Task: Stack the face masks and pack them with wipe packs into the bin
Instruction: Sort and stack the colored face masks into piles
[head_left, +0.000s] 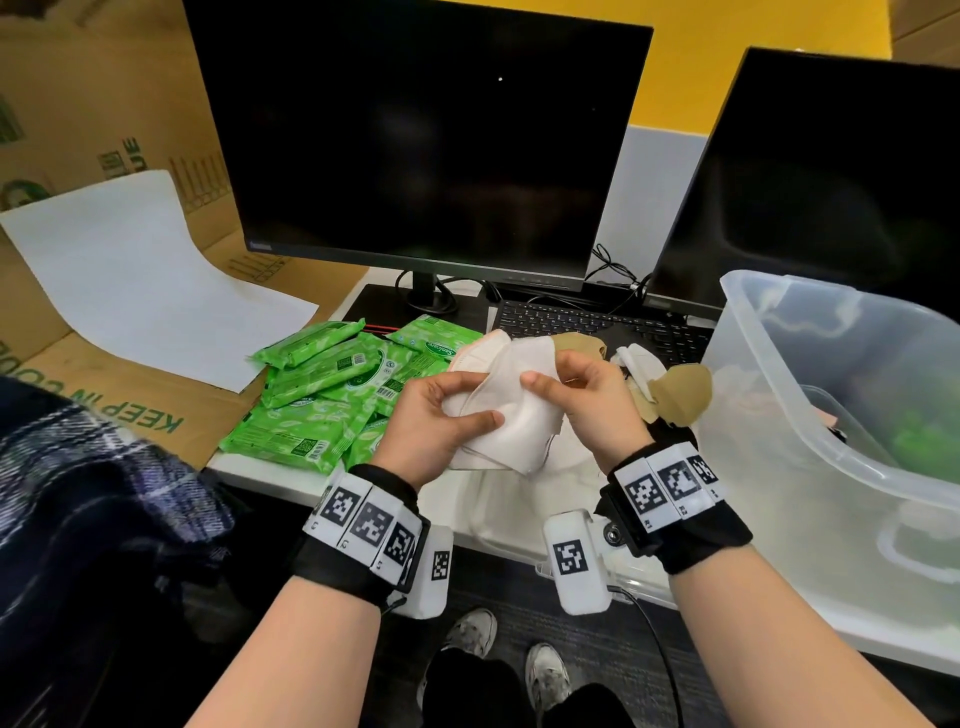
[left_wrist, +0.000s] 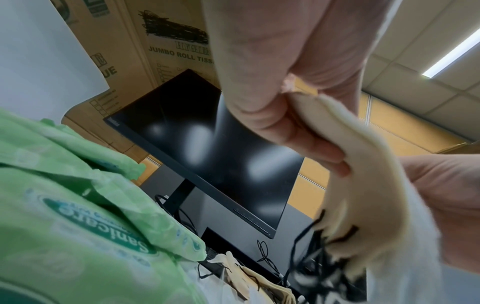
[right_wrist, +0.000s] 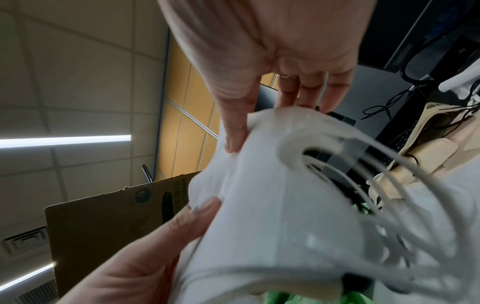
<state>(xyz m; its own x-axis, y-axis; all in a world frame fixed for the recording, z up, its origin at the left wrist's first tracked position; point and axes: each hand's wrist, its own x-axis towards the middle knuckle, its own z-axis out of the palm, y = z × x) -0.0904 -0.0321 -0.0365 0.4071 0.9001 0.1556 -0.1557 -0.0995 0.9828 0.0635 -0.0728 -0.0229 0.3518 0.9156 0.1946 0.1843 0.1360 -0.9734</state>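
Both hands grasp the stack of white face masks (head_left: 511, 410) above the near counter (head_left: 270, 480) edge: left hand (head_left: 441, 423) thumb on top, fingers curled under; right hand (head_left: 587, 400) pinching the top mask's upper edge. Ear loops (right_wrist: 389, 185) dangle from the stack in the right wrist view. Tan masks (head_left: 675, 392) lie just right of the hands. Green wipe packs (head_left: 322, 395) are piled left. Clear bin (head_left: 831, 441) stands far right, green showing inside.
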